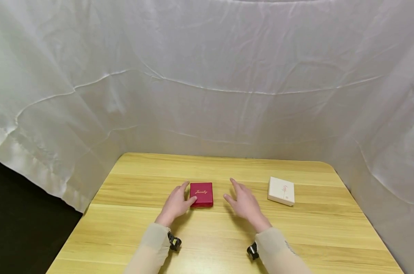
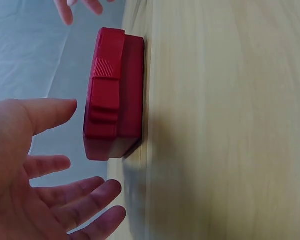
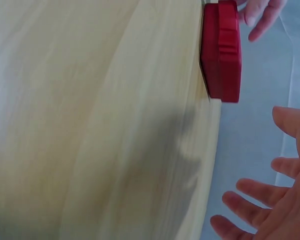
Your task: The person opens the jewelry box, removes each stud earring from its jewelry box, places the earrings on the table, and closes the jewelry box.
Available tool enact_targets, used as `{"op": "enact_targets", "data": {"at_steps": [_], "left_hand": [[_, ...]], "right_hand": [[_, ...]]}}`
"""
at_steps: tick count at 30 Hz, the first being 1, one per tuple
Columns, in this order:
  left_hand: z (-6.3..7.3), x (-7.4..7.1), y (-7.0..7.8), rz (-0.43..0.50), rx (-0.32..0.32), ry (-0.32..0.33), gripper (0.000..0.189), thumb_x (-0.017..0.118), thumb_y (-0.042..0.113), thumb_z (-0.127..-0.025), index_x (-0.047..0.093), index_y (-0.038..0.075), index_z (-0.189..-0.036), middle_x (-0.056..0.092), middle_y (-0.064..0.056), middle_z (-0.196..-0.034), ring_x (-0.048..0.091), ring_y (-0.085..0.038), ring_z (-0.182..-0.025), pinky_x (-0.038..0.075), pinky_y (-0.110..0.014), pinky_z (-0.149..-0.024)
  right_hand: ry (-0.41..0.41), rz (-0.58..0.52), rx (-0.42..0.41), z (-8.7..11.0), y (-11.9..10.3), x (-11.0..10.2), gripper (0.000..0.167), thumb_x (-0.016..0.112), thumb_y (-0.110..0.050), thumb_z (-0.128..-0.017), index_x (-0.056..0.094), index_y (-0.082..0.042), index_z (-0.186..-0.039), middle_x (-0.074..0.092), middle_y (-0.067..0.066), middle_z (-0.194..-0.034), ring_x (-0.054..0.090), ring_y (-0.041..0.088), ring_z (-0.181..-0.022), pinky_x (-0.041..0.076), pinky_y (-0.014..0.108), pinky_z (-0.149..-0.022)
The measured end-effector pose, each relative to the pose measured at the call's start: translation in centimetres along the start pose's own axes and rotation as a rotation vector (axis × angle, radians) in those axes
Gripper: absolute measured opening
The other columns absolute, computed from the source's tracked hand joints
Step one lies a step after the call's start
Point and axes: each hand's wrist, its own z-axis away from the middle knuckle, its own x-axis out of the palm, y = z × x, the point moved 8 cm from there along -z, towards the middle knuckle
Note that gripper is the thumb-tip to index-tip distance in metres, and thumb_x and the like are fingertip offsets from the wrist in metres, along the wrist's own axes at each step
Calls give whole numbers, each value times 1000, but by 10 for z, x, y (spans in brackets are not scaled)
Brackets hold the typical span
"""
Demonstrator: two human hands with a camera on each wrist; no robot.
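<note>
While red box (image 1: 201,194) lies mid-table (image 1: 227,243), left hand (image 1: 175,203) sits at its left edge, thumb touching, fingers relaxed; right hand (image 1: 245,203) open, farther right.

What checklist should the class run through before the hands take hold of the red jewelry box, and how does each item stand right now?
1. Red jewelry box lies flat on the wooden table, lid down: ok.
2. Left hand is at the box, fingers straight beside its left edge; whether the thumb touches the near corner: cannot tell.
3. Right hand is on the box: not ok; it is open, with a gap to the box's right side.
4. Either hand grips the box: not ok; both are open.
5. White box is out of the way: ok; it lies apart, beyond the right hand.
6. Front clasp faces the person: cannot tell.
</note>
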Motion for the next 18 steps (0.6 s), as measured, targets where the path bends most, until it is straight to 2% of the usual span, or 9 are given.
{"op": "enact_targets", "data": {"at_steps": [7, 11, 18], "left_hand": [[-5, 8, 6, 41, 31, -15, 65, 70, 24, -91, 43, -1, -145, 54, -24, -134, 50, -40, -124, 38, -54, -104], [-5, 9, 7, 62, 34, -14, 62, 69, 21, -91, 44, -2, -143, 53, -25, -134, 50, -41, -124, 38, -54, -103], [-4, 11, 7, 103, 41, -18, 61, 69, 19, -91, 45, -4, -142, 55, -25, -133, 52, -40, -121, 41, -53, -101]], "right_hand": [[-7, -66, -17, -5, -9, 13, 66, 65, -31, -95, 37, -9, -151, 45, 21, -145, 40, 42, -132, 31, 58, -108], [-24, -105, -29, -7, -18, 23, 64, 64, -29, -96, 38, -7, -150, 46, 21, -144, 39, 42, -133, 30, 56, -109], [-39, -102, -43, -9, -30, 36, 62, 65, -30, -95, 41, -8, -149, 49, 20, -141, 43, 39, -131, 34, 55, -107]]}}
